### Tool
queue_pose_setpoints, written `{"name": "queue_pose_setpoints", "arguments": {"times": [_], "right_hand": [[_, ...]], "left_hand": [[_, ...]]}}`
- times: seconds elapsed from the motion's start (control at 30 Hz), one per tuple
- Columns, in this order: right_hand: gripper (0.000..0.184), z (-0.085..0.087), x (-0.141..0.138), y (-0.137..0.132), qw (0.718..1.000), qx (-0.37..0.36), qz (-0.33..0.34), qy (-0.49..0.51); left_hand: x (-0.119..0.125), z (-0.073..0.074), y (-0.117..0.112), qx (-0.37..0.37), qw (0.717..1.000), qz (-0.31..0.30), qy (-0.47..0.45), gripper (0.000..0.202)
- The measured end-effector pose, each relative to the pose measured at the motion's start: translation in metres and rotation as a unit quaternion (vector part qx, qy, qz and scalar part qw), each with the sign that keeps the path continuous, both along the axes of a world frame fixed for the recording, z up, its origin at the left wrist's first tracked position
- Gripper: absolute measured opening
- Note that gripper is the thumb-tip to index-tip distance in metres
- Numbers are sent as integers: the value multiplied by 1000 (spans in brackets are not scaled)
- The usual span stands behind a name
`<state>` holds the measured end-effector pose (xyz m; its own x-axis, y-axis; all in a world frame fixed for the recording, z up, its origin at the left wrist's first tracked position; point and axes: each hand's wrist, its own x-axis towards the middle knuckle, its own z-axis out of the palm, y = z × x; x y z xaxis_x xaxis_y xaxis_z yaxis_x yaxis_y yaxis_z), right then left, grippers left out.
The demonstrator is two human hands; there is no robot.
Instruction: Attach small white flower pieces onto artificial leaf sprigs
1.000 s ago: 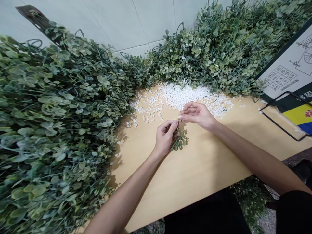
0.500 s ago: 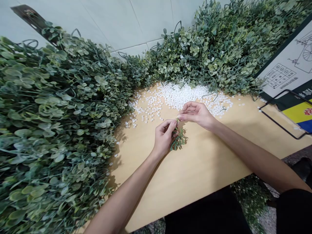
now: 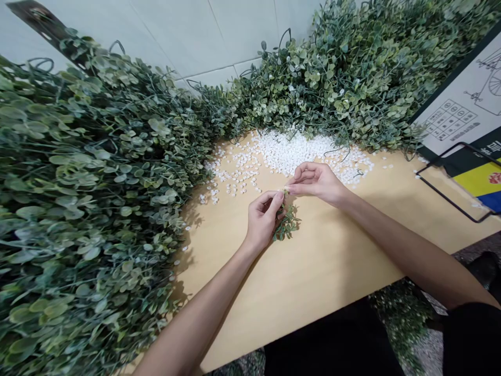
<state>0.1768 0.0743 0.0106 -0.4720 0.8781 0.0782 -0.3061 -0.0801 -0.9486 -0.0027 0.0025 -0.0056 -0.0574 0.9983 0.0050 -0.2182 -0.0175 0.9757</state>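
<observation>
Now, in the left hand (image 3: pixel 262 219), a firm clamp of thumb and fingers on a small green sprig (image 3: pixel 287 225), leaves spread on the near side of the grip, above the tabletop (image 3: pixel 305 277) or touching; no telling which. At the sprig's far tip, from the right hand (image 3: pixel 318 183), a fingertip pinch: thumb and forefinger drawn together, other fingers loosely curled. Stem or some tiny piece in that pinch: too fine to tell.

Location of sprig: between both hands, just short of the heap of white pieces (image 3: pixel 289 151), with banked foliage (image 3: pixel 97 198) to the left and behind.

For good fingertip work here, in judgement: keep the left grip close to the tip, against bending of a likely springy stem. Keep pressure in line with the stem, never across. Hold leaves clear of the pinch. Steady both wrists low. Squeeze lightly with the right; anchor with the left.
</observation>
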Motion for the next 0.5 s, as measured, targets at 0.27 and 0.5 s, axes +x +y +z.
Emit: {"name": "queue_pose_setpoints", "arguments": {"times": [0.27,0.5], "right_hand": [[47,-1,0,0,1000,1,-9,-10],[50,-1,-1,-1,1000,-5,3,-1]], "left_hand": [[-1,-4,-1,11,999,12,29,31],[-2,-7,-1,26,999,20,37,33]]}}
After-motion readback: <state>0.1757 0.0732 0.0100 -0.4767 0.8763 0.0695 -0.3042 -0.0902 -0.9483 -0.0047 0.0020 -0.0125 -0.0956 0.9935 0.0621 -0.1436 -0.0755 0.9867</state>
